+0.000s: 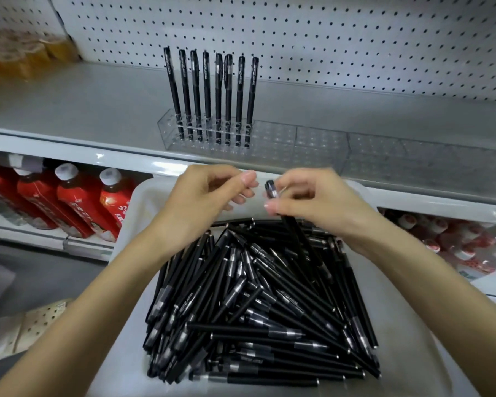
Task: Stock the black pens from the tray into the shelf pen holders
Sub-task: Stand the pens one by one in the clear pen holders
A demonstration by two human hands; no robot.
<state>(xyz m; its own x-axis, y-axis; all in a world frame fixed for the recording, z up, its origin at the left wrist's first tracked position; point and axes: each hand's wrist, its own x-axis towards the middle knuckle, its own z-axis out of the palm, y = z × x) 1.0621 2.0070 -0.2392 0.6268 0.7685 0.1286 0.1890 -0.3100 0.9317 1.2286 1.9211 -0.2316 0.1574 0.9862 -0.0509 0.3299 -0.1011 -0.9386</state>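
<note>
Over the far rim of the tray [143,202] our right hand [307,202] pinches one black pen [271,189], our left hand [201,202] hangs loosely curled, holding nothing, and the clear holder [284,141] by the front edge of the shelf [98,110] carries eight pens [218,90] at its left end, open holes rightward.

1. The single head-worn wide-angle camera looks forward and steeply down over the white plastic tray [143,199] of black plastic pens [255,296], which fills the lower frame close below.
2. It faces the grey metal shelf [98,110] and white perforated back panel [327,38], a little farther off.
3. The left forearm [98,296] and right forearm [441,305] enter from the bottom corners.
</note>
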